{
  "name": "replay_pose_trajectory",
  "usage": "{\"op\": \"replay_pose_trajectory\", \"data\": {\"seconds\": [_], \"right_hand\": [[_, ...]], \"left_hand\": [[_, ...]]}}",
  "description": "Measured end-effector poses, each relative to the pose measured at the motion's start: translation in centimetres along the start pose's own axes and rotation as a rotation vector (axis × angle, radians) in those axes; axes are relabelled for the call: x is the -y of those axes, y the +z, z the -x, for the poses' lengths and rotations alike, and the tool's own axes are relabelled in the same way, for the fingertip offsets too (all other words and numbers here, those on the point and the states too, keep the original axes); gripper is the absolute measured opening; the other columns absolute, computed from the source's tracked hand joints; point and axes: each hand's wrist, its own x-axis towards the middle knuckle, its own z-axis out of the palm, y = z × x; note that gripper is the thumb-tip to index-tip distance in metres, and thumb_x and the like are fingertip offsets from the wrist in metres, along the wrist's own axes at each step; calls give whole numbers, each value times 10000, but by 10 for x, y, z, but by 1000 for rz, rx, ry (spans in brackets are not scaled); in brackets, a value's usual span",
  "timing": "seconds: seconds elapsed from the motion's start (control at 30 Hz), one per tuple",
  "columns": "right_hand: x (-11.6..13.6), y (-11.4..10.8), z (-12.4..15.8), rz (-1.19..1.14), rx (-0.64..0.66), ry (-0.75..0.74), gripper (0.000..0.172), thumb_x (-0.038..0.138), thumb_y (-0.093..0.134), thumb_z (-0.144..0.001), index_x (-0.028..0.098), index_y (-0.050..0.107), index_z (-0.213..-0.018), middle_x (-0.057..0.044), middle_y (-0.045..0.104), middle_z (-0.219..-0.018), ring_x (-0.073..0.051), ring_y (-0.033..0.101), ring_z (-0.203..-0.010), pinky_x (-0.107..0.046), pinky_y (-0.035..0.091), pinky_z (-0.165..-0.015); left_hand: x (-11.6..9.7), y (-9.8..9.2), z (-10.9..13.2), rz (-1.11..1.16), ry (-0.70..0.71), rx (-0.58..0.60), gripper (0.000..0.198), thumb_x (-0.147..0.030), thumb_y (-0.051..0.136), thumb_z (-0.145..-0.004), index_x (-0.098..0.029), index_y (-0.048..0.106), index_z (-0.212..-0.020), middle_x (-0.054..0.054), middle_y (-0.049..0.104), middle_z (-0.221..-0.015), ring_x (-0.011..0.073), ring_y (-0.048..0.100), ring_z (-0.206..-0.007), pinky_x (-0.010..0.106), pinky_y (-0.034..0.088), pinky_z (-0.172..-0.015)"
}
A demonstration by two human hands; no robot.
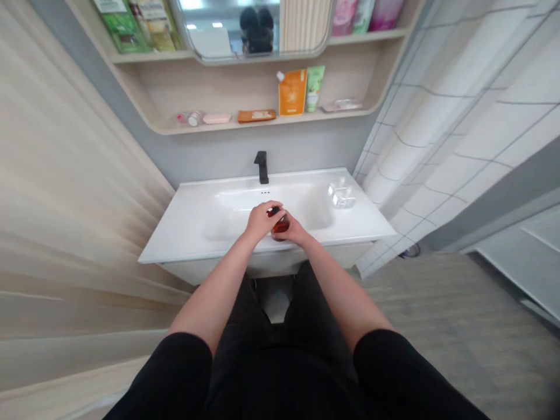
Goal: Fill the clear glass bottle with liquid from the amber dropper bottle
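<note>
An amber bottle (280, 227) with a dark top is held over the front rim of the white sink (192, 230). My right hand (294, 230) is wrapped round the bottle's body from the right side. From the left, my left hand (263, 217) closes its fingers and thumb around the dark top. Both hands hide much of the bottle, and its label, if it has one, cannot be made out. Behind the hands a black faucet (262, 168) stands at the back of the basin.
A clear container (342, 194) sits on the counter's right side. Above, a shelf holds an orange pouch (292, 92), a green tube (314, 88), an orange packet (256, 115) and a pink bar-shaped item (217, 118). Curtains hang at left (65, 146) and right (437, 122).
</note>
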Motion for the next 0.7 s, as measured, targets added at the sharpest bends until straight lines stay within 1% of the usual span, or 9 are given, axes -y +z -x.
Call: {"op": "replay_pose_trajectory", "data": {"seconds": [0.1,0.17,0.23,0.3,0.43,0.5,0.57,0.63,0.7], "right_hand": [[1,0,-1,-39,13,-10,1002,370,1045,-591,257,601,-1482,-65,784,-1299,-314,741,-1198,-522,607,-1136],[0,0,-1,-54,19,-14,1013,371,1056,-579,252,604,-1478,-69,781,-1307,-315,741,-1196,-541,589,-1160],[-1,0,-2,-52,31,-25,988,375,1056,-587,259,620,-1466,-68,785,-1294,-316,740,-1190,-551,586,-1159],[-2,-1,-2,-53,22,-29,964,380,1051,-595,269,634,-1458,-66,789,-1282,-317,740,-1189,-552,589,-1151],[-4,-2,-3,-74,2,-10,1007,371,1061,-570,270,629,-1474,-65,787,-1284,-315,746,-1191,-540,588,-1147],[-6,-2,-3,-80,12,-21,1006,365,1062,-571,271,630,-1474,-68,780,-1317,-315,741,-1209,-529,585,-1153],[-7,-2,-3,-93,16,-24,997,368,1060,-576,272,633,-1471,-67,779,-1323,-314,740,-1208,-523,587,-1147],[-8,-2,-3,-101,18,-10,1017,367,1065,-568,265,628,-1481,-68,782,-1317,-317,742,-1205,-522,587,-1144],[-8,-2,-3,-97,16,5,1039,363,1070,-560,256,623,-1492,-73,782,-1323,-322,740,-1213,-523,582,-1150]], "left_hand": [[6,-6,-5,177,0,50,437,-207,728,-925,-264,766,-1357,106,829,-1327,276,804,-1206,482,614,-1133],[10,-9,-7,254,-4,59,503,-220,691,-944,-253,700,-1446,123,794,-1402,251,811,-1166,481,621,-1124],[13,-12,-9,201,2,68,492,-245,740,-927,-234,705,-1418,128,786,-1387,238,806,-1123,472,624,-1117],[14,-13,-10,132,16,102,499,-216,791,-880,-222,723,-1375,124,786,-1346,231,794,-1119,455,621,-1120],[14,-13,-15,227,-13,154,557,-151,749,-857,-234,693,-1405,107,760,-1326,219,804,-1120,431,639,-1081],[15,-13,-16,215,-30,142,565,-171,811,-819,-229,709,-1372,96,760,-1280,226,804,-1112,437,638,-1086],[17,-16,-18,186,-44,137,533,-182,853,-790,-206,738,-1310,88,766,-1199,233,800,-1101,451,628,-1106],[17,-20,-19,228,-64,188,511,-173,831,-803,-187,739,-1306,82,770,-1123,238,803,-1096,462,627,-1107],[18,-23,-20,285,-69,256,559,-161,830,-800,-187,725,-1349,77,776,-1104,239,804,-1111,464,624,-1115]]}}
